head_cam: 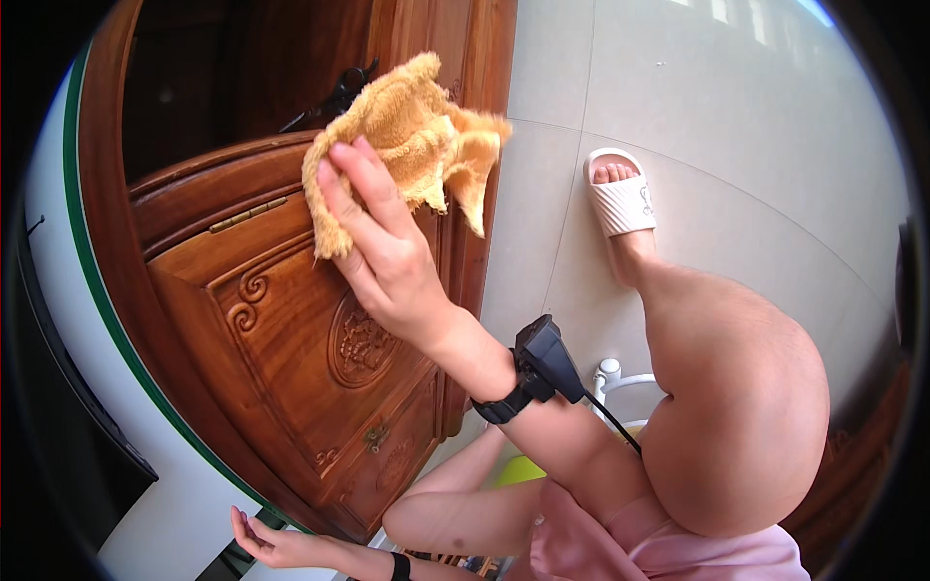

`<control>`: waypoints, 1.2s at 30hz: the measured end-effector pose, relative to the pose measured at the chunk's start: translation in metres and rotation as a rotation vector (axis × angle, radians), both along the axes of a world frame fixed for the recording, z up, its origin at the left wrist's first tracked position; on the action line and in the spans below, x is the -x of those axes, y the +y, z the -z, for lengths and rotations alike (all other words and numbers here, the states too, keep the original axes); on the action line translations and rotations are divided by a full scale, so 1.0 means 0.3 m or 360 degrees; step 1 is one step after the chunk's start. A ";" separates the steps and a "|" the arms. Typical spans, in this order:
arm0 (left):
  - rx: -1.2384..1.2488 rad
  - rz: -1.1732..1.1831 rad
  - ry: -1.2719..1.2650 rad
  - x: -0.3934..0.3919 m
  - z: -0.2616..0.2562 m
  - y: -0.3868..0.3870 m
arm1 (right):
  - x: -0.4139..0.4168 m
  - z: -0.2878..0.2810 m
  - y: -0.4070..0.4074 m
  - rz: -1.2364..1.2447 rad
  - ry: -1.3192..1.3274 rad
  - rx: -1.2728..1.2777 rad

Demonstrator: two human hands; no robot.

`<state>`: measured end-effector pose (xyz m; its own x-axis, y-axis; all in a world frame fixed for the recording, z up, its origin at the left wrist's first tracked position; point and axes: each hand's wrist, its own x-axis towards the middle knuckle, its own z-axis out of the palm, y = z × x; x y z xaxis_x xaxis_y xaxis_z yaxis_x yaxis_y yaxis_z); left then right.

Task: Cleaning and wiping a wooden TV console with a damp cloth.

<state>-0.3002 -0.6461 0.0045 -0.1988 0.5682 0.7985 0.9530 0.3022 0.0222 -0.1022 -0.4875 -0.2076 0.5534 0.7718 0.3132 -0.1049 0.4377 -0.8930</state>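
My right hand (pixel 385 247) grips a fluffy yellow-orange cleaning cloth (pixel 399 134), its loose corners hanging to the right. Behind the cloth stands a carved reddish-brown wooden cabinet (pixel 283 305); whether the cloth touches the wood I cannot tell. A brass hinge (pixel 248 215) and an oval carved medallion (pixel 363 341) are left of and below the cloth. My left hand (pixel 265 541) is low at the left, by the cabinet's green-edged top, palm turned up, fingers slightly curled, with nothing visible in it. A black device is strapped to my right wrist.
A black object with a looped handle (pixel 349 87) is partly hidden behind the cloth. A drawer with an ornate metal pull (pixel 376 437) sits lower on the cabinet. My foot in a white slide sandal (pixel 625 203) rests on pale floor tiles (pixel 726 109). A white tubular frame (pixel 609 369) stands beside my leg.
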 end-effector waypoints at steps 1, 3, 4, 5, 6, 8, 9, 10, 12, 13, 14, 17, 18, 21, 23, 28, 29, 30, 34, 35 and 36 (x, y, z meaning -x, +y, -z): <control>-0.0005 0.0041 0.0032 0.001 -0.008 -0.002 | -0.006 0.004 0.029 0.0016 0.0009 0.0016; 0.0029 0.0059 -0.0044 -0.015 0.025 0.013 | -0.081 0.113 0.055 0.0140 -0.0043 0.0233; 0.0013 0.0028 0.0014 -0.002 -0.010 0.003 | -0.028 0.125 0.068 0.0129 -0.0029 0.0195; -0.0005 0.0012 0.0027 0.010 -0.020 0.003 | -0.001 0.130 0.078 0.0130 -0.0077 0.0167; -0.0015 0.0048 0.0002 0.004 -0.009 0.005 | -0.004 0.117 0.073 0.0144 -0.0047 0.0218; -0.0044 0.0087 -0.0025 -0.004 0.002 0.002 | -0.015 0.092 0.059 0.0161 -0.0002 0.0246; -0.0019 0.0068 -0.0037 -0.004 0.003 0.004 | -0.020 0.081 0.049 0.0176 0.0054 0.0293; 0.0005 0.0048 -0.0045 -0.006 0.003 0.004 | -0.022 0.073 0.034 0.0182 0.0066 0.0321; 0.0004 0.0043 -0.0066 -0.015 0.013 0.003 | -0.007 0.087 -0.005 0.0156 0.0066 0.0361; 0.0009 0.0028 -0.0085 -0.019 0.017 0.006 | 0.011 0.103 -0.025 0.0119 0.0068 0.0407; -0.0002 0.0019 -0.0088 -0.020 0.017 0.006 | 0.030 0.120 -0.054 0.0083 0.0032 0.0491; 0.0073 -0.0027 -0.0028 -0.035 0.017 0.008 | 0.077 0.273 -0.139 0.0068 0.0159 0.0802; 0.0076 -0.0027 -0.0017 -0.035 0.012 0.007 | 0.081 0.295 -0.163 0.0012 0.0100 0.0885; 0.0048 -0.0010 -0.0001 -0.024 0.000 0.003 | 0.095 0.318 -0.195 -0.0081 0.0155 0.1003; 0.0019 0.0047 0.0176 0.001 -0.015 -0.006 | 0.071 0.307 -0.167 -0.0323 0.0833 0.0940; 0.0017 -0.0008 0.0151 -0.008 0.003 -0.002 | -0.001 0.347 0.009 0.0212 0.0905 0.0680; 0.0019 -0.0043 0.0139 -0.008 0.003 0.002 | -0.011 0.360 0.038 0.0222 0.0899 0.0659; 0.0023 -0.0049 0.0129 -0.004 0.003 0.008 | -0.028 0.376 0.061 0.0196 0.0743 0.0689; 0.0005 -0.0017 0.0191 0.001 0.002 0.005 | -0.088 0.410 0.140 0.0451 -0.0202 0.0935; -0.0001 -0.0002 0.0207 0.001 0.000 0.002 | -0.091 0.414 0.125 0.0340 -0.0206 0.0981; -0.0013 -0.0009 0.0192 0.004 0.003 0.000 | -0.092 0.423 0.107 0.0236 -0.0166 0.1021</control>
